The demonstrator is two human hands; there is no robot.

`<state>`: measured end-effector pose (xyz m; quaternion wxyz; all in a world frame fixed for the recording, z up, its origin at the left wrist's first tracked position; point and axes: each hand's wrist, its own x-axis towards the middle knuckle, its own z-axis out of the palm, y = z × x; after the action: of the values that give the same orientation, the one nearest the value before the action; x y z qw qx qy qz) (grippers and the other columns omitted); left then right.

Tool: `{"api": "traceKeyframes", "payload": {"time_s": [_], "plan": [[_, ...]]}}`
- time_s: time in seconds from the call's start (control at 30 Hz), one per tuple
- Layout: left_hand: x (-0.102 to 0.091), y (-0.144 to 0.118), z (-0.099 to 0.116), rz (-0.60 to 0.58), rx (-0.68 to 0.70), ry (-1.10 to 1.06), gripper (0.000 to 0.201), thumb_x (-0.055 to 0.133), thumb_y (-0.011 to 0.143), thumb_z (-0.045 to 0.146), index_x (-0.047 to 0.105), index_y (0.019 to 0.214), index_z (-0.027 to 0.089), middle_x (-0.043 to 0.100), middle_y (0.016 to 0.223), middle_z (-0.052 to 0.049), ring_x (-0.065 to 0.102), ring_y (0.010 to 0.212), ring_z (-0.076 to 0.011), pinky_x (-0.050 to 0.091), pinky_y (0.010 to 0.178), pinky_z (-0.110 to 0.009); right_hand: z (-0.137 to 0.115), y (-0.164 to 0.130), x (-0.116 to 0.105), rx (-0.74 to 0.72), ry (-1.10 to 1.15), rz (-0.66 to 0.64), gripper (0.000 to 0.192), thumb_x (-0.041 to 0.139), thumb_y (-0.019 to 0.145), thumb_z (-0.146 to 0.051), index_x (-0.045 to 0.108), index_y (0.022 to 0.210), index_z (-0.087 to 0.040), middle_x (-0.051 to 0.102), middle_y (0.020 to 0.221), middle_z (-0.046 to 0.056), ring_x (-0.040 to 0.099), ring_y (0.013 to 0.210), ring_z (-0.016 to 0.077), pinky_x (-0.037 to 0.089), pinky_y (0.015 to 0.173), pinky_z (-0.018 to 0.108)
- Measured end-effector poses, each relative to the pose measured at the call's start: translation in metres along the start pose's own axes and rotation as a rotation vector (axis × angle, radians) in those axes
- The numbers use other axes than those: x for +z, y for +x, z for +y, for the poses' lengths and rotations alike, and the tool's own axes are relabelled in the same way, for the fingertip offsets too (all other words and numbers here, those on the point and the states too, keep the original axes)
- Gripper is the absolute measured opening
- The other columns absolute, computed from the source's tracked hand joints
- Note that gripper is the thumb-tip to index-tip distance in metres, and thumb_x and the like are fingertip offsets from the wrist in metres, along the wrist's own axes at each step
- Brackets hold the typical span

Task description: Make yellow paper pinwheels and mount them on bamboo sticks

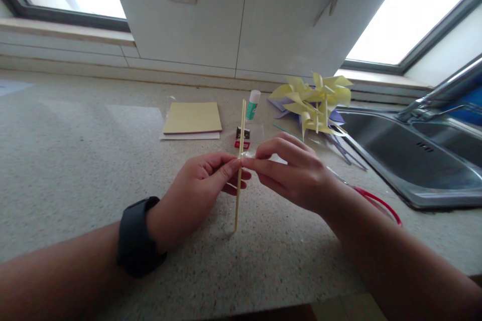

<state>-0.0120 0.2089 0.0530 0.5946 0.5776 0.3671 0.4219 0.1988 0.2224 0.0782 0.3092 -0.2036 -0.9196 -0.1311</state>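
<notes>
Left hand [196,185], seen from my remote seat, pinched a slim yellow stick [237,203] between thumb and forefinger, its other fingers loosely curled behind. That stick sat mid-view, running from twelve o'clock down to six. Right hand [297,173] came in from three o'clock, fingertips drawn together against the same spot; I couldn't tell whether they gripped the stick or merely pressed on it.

From that pinch, a yellow paper stack [193,118] lay between ten and eleven o'clock, a small red-and-black box [247,135] at twelve, a glue stick [253,105] just past it, yellow pinwheels [324,100] between one and two, and red-handled scissors [384,205] between three and four.

I judged the stick very light, fairly stiff along its length but easily bent or creased if squeezed. Its narrow shaft would probably roll, so I favoured a soft fingertip hold near the middle, as the left hand had it.

Going rightward, the left fingers behind the stick were partly covered, the contact point itself was masked by fingertips, and a clear glint beside it was unreadable. I couldn't tell whether the lower tip touched the counter [94,160]. The right forearm hid part of the scissors.
</notes>
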Motion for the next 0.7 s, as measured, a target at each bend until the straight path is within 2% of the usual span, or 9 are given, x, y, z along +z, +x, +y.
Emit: {"api": "traceKeyframes", "payload": {"time_s": [0.1, 0.2, 0.4, 0.5, 0.57, 0.7], "plan": [[-0.0007, -0.0013, -0.0010, 0.004, 0.017, 0.026, 0.019, 0.064, 0.095, 0.034, 0.074, 0.094, 0.018, 0.076, 0.086, -0.004, 0.070, 0.077, -0.0156, 0.058, 0.070, -0.025, -0.0011, 0.0007, -0.0010, -0.002, -0.012, 0.006, 0.013, 0.063, 0.095, -0.015, 0.071, 0.105, -0.015, 0.064, 0.092, 0.007, 0.058, 0.085, 0.0176, 0.052, 0.073, 0.033], [-0.0017, -0.0031, -0.0027, -0.007, 0.024, 0.052, 0.016, 0.074, 0.088, 0.033, 0.074, 0.097, 0.020, 0.075, 0.084, -0.002, 0.068, 0.074, -0.0137, 0.056, 0.068, -0.023, -0.0017, 0.0006, -0.0014, -0.007, -0.021, 0.012, 0.014, 0.063, 0.095, -0.015, 0.071, 0.107, -0.015, 0.065, 0.093, 0.007, 0.058, 0.085, 0.0176, 0.053, 0.072, 0.033], [-0.0002, -0.0043, -0.0036, 0.048, 0.004, 0.020, 0.025, 0.079, 0.083, 0.032, 0.073, 0.104, 0.018, 0.077, 0.089, -0.003, 0.069, 0.079, -0.0140, 0.056, 0.073, -0.024, -0.0023, 0.0012, -0.0009, 0.007, -0.043, 0.014, 0.014, 0.064, 0.094, -0.013, 0.071, 0.105, -0.014, 0.065, 0.091, 0.008, 0.058, 0.083, 0.0171, 0.053, 0.071, 0.033], [0.0002, -0.0041, -0.0037, 0.090, -0.008, -0.049, 0.037, 0.082, 0.080, 0.030, 0.068, 0.113, 0.018, 0.079, 0.093, -0.004, 0.072, 0.084, -0.0162, 0.058, 0.077, -0.026, -0.0025, 0.0019, -0.0010, 0.015, -0.047, 0.020, 0.015, 0.062, 0.095, -0.015, 0.071, 0.107, -0.015, 0.065, 0.091, 0.007, 0.058, 0.083, 0.0168, 0.053, 0.071, 0.032], [0.0001, -0.0042, -0.0039, 0.116, 0.007, -0.066, 0.044, 0.084, 0.079, 0.029, 0.063, 0.116, 0.019, 0.079, 0.088, -0.003, 0.073, 0.081, -0.0168, 0.058, 0.074, -0.027, -0.0028, 0.0023, -0.0013, 0.027, -0.049, 0.027, 0.014, 0.061, 0.096, -0.016, 0.070, 0.107, -0.016, 0.065, 0.091, 0.006, 0.058, 0.082, 0.0164, 0.053, 0.071, 0.032], [0.0008, -0.0046, -0.0038, 0.133, 0.070, -0.065, 0.039, 0.084, 0.079, 0.027, 0.060, 0.109, 0.022, 0.079, 0.083, 0.000, 0.073, 0.074, -0.0150, 0.058, 0.070, -0.025, -0.0036, 0.0031, -0.0017, 0.034, -0.054, 0.037, 0.015, 0.061, 0.096, -0.015, 0.070, 0.108, -0.016, 0.065, 0.091, 0.007, 0.059, 0.081, 0.0161, 0.052, 0.071, 0.031]]}}
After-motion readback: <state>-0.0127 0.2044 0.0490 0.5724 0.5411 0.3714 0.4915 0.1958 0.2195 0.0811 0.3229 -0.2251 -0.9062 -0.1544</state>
